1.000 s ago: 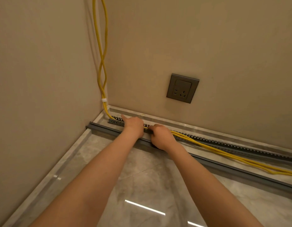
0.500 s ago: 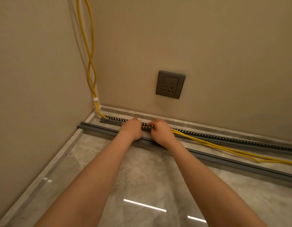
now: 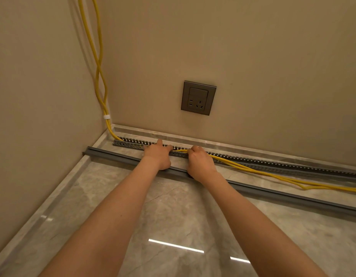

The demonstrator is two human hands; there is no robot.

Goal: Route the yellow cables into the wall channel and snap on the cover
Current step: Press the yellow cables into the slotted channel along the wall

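Yellow cables (image 3: 97,62) hang down the room corner, held by a white tie, and enter the grey slotted channel (image 3: 131,144) along the foot of the wall. My left hand (image 3: 157,154) presses down on the channel with fingers spread. My right hand (image 3: 200,162) sits just to its right, fingers closed around the yellow cables (image 3: 253,170) where they leave the channel and trail right across the floor. The long grey cover (image 3: 273,193) lies loose on the floor, parallel to the channel and in front of it.
A grey wall socket (image 3: 198,97) sits above the channel. A marble skirting (image 3: 253,149) runs along the wall foot. The floor (image 3: 173,220) is glossy marble tile, with the left wall close by.
My hands have moved slightly apart along the channel, the right one shifting right with the cables. The camera view has shifted a little.
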